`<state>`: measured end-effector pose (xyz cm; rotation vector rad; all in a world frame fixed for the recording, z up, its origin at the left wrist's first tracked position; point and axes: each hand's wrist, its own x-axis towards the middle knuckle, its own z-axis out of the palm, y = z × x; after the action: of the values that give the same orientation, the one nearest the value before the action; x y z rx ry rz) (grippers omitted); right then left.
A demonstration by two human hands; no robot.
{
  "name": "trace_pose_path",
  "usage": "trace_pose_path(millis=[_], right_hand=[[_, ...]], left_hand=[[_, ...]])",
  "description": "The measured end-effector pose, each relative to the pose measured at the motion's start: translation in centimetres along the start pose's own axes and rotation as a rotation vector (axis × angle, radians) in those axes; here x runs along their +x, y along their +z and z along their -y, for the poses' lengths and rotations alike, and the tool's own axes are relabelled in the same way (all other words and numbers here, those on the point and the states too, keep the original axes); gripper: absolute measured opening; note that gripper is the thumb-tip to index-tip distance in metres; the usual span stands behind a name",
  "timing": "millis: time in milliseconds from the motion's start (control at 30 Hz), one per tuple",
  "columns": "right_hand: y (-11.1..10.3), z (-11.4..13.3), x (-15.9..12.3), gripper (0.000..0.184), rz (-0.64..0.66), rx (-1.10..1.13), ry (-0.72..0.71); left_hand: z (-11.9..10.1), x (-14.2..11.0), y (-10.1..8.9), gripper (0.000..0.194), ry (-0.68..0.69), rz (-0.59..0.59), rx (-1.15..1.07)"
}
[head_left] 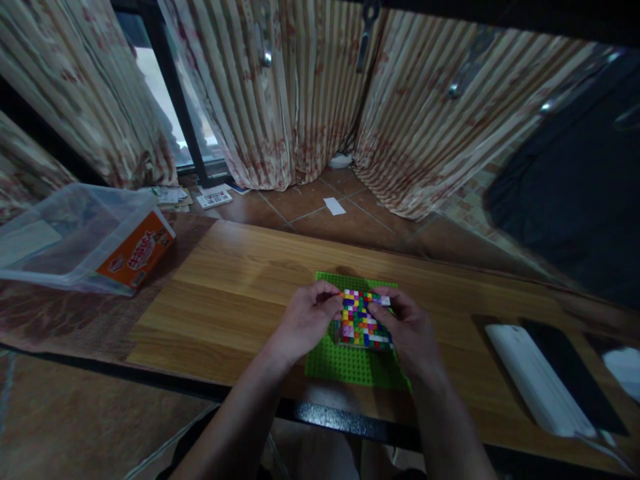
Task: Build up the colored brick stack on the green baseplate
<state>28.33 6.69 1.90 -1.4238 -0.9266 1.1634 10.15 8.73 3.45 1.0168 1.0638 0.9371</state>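
Observation:
A block of small multicoloured building bricks (359, 320) sits over a green studded baseplate (345, 367). Its top is a patchwork of red, yellow, blue, green, white and pink pieces, and its lower side looks clear. My left hand (313, 313) pinches the block's far left corner between thumb and fingers, where a bit of orange shows at the fingertips. On the other side, my right hand (407, 327) grips the right edge, its thumb lying on the top and its fingers at the far right corner. The fingers hide parts of both corners.
A clear plastic bin (85, 247) with an orange label stands at the left of the wooden table (225, 287). At the right lie a white power-bank-like device (540, 380) with a cable and a dark flat object (575, 373). Curtains (320, 100) hang beyond the table.

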Motion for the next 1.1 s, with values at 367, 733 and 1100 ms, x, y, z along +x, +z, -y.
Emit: trace_pose_path(millis=[367,733,1100], right_hand=[[0.0,-0.5,-0.3,0.041,0.008,-0.106,-0.121],[1.5,2.0,-1.9,0.022,-0.067,-0.613,-0.666],[2.4,1.9,-2.6,0.015,-0.068,-0.449,-0.599]], left_hand=[[-0.7,-0.5,0.3,0.010,0.081,-0.008,0.039],[-1.1,-1.2,0.5,0.010,0.277,0.000,0.161],[-0.9,-1.6,1.5,0.007,0.347,-0.051,0.159]])
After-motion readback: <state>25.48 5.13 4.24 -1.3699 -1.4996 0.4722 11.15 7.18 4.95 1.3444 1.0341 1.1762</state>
